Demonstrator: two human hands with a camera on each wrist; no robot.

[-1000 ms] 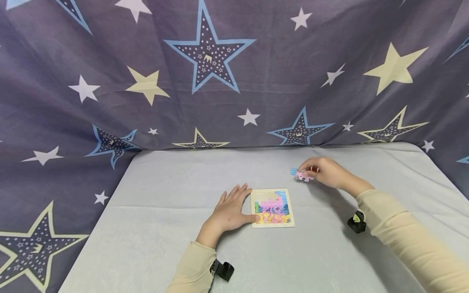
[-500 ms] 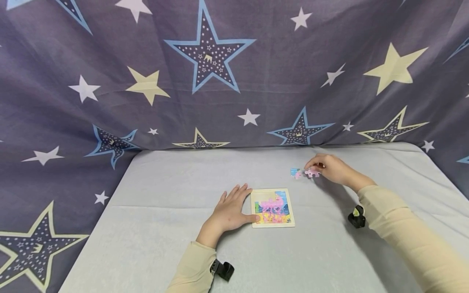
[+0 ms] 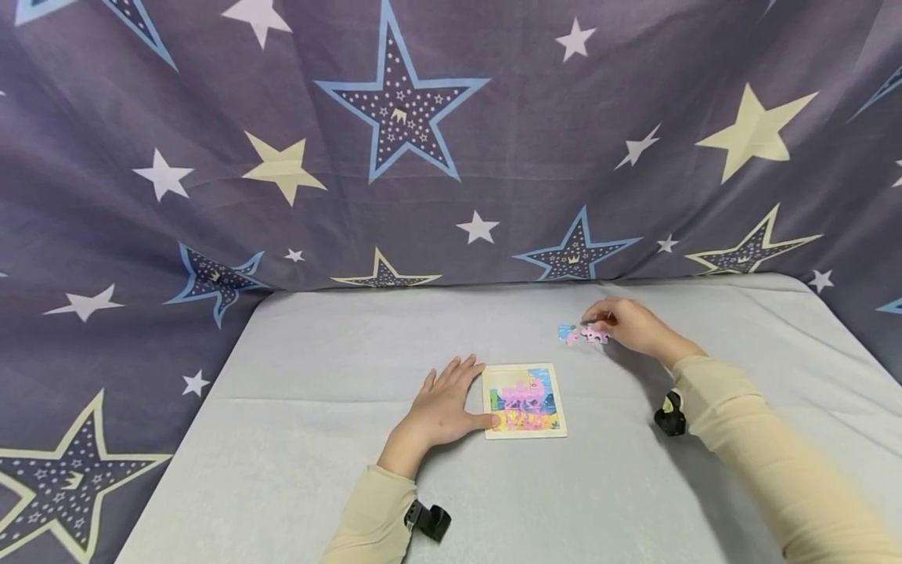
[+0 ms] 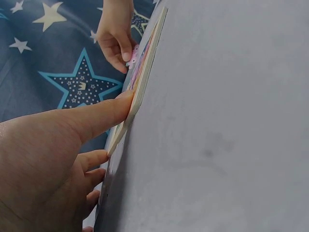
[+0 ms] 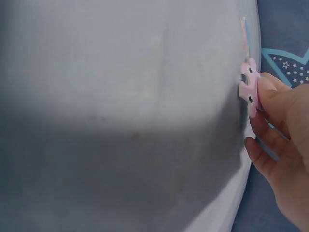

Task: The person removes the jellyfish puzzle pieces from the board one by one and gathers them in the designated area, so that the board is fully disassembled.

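A square puzzle board [image 3: 561, 407] with a pale wooden rim lies on the cloth, its colourful picture partly filled and bare tray at the upper left. My left hand [image 3: 438, 407] rests at the board's left side with fingers spread. In the left wrist view, its thumb [image 4: 108, 115] presses on the rim and a fingertip touches the corner. Farther back on the right, my right hand [image 3: 630, 325] pinches a pink puzzle piece [image 5: 250, 87] with black markings between thumb and fingers. Just left of it lies a blue-and-pink puzzle piece [image 3: 567, 333].
Pale grey cloth [image 3: 296, 439] covers the table. Behind it hangs a dark curtain [image 3: 437, 211] printed with stars. A black wrist camera [image 3: 431, 521] is strapped at the left wrist, another black camera [image 3: 670, 415] at the right.
My right hand drew the pink puzzle piece rightward, away from the blue-and-pink one, then came slightly back to the left. The left hand and the board have stayed in place.
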